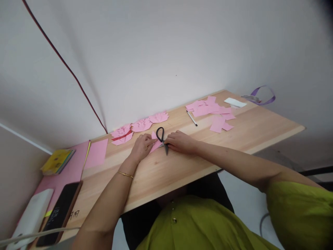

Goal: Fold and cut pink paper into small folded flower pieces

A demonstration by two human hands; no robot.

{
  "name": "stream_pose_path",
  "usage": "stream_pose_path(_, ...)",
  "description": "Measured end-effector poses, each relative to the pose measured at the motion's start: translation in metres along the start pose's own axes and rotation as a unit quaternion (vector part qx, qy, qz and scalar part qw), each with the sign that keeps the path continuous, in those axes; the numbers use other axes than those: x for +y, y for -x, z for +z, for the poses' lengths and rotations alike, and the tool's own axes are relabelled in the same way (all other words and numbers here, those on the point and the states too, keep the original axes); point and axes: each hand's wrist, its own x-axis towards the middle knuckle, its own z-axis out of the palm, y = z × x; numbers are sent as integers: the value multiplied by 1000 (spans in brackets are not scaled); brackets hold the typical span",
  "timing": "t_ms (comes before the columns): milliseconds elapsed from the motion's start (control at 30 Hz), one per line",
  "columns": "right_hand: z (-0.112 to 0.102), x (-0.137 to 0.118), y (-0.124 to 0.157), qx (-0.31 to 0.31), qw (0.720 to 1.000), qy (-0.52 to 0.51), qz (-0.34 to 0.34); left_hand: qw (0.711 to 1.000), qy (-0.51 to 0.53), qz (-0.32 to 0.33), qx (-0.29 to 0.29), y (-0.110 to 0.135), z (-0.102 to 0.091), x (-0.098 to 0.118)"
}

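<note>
Toward the near-left corner of the tabletop (145, 187), cut off by the view: a dark phone (58, 215), screen marks unreadable, beside a white case (35, 215), both crossed by a pale cable (49, 231). Near the left edge, a yellow stack (56, 161) on a pink sheet (75, 166), partly covering it. Midway between near and far edges, left hand (142, 147) with fingers together, pinching a small pink paper (154, 147), partly hidden. Just right, right hand (180, 141) against black-handled scissors (160, 140), one loop showing, another out of sight; cannot tell whether clamped on or merely touching. Along the far edge, crinkled pink cutouts (142, 125), then a white pen (191, 118) beside overlapping pink scraps (205, 109), outlines hard to separate. Near the far-right corner, a white slip (235, 102).
</note>
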Motion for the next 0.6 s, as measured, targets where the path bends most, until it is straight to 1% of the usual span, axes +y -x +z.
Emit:
stream_pose_path(200, 1, -10, -6, -9, 1000, 13, 8, 1000, 5, -12, 6, 2, 0, 1)
stream_pose_path(367, 4, -9, -2, -1, 1000, 17, 3, 1000, 6, -22, -4, 1, -1, 0)
stream_pose_path(467, 5, -7, -1, 6, 1000, 17, -1, 999, 35, -25, -22, 0, -7, -3)
stream_pose_path(533, 6, -6, 0, 12, 1000, 16, -6, 997, 66, -14, -41, 2, -12, -6)
stream_pose_path(600, 6, -5, 0, 18, 1000, 15, -10, 995, 93, 0, -46, 6, -17, -8)
